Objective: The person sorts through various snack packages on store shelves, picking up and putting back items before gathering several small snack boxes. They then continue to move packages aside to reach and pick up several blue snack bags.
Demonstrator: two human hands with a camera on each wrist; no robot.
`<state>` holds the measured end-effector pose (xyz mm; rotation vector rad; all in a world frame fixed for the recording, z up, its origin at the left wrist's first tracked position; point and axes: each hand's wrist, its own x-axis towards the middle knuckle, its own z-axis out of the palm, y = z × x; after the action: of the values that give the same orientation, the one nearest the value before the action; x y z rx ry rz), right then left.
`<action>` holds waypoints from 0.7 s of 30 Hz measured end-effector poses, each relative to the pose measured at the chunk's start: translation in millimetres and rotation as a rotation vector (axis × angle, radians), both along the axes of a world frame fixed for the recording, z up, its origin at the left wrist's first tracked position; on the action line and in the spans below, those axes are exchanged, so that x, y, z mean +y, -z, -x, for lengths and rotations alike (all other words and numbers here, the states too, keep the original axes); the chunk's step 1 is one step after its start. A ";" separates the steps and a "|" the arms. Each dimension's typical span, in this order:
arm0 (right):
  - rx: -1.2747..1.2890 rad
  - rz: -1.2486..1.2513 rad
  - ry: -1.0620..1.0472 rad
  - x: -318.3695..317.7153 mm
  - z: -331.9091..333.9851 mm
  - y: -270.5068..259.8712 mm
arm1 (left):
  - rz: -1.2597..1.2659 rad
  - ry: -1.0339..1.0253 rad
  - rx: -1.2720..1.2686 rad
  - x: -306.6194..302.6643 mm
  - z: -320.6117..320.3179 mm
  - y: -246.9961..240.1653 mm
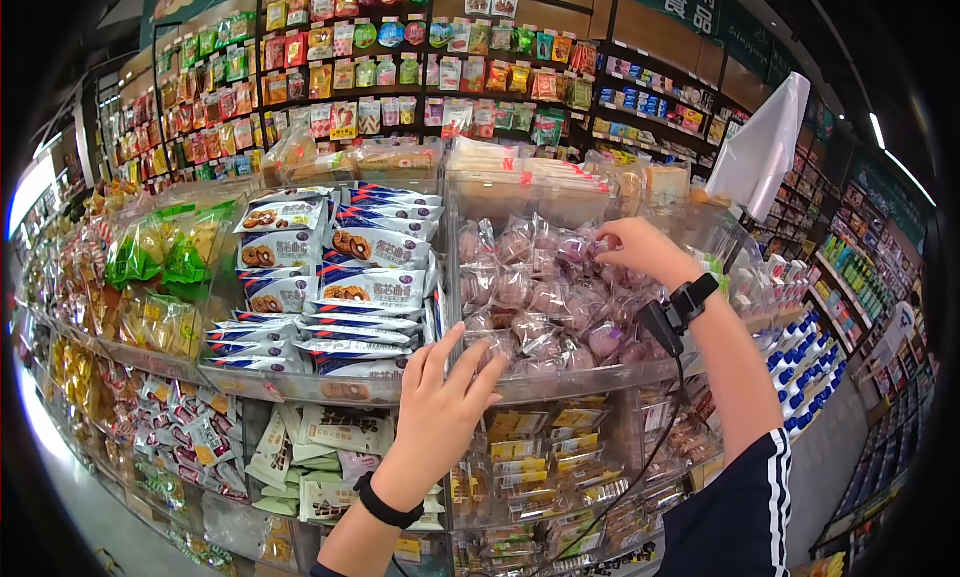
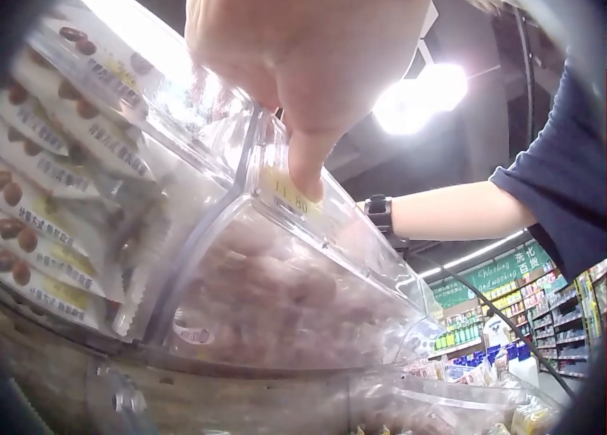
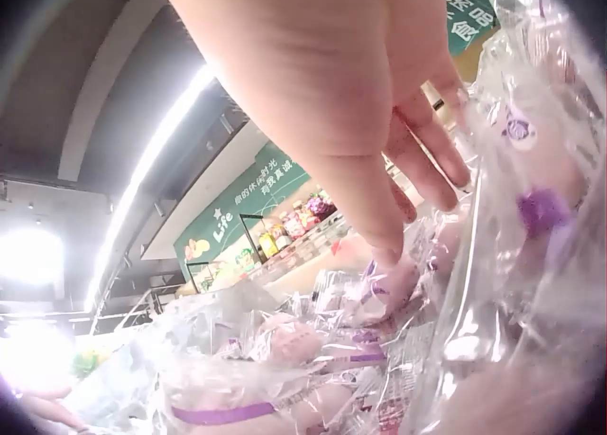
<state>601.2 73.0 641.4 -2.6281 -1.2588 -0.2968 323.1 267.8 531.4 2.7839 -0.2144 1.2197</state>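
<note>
Inside a clear bin (image 1: 500, 385) lie many pale purple round cakes (image 1: 545, 297), each wrapped in clear film. My right hand (image 1: 640, 249) reaches down into the far right of this pile, palm downward. In the right wrist view its thumb and fingers are loosely bent, with the thumb tip right at a wrapped cake (image 3: 387, 288) with a purple mark. My left hand (image 1: 440, 412) rests at the bin's front edge with fingers spread, the fingertips over the nearest cakes. In the left wrist view its thumb lies by a yellow price label (image 2: 289, 196).
Left of the cakes, a bin holds white-and-blue cookie packets (image 1: 370, 282). Packaged snacks (image 1: 550, 452) fill the tier below. A clear plastic bag (image 1: 765, 142) stands up at the back right. A black cable (image 1: 655, 447) hangs from the right wrist's camera.
</note>
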 end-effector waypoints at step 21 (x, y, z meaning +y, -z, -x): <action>0.036 0.149 -0.183 14.5 18.6 9.6 | -0.047 -0.042 0.000 -1.6 1.5 -2.2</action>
<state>582.6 87.5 631.8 -2.5993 -1.5515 -0.1295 321.6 266.2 533.5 2.8430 -0.1875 1.2396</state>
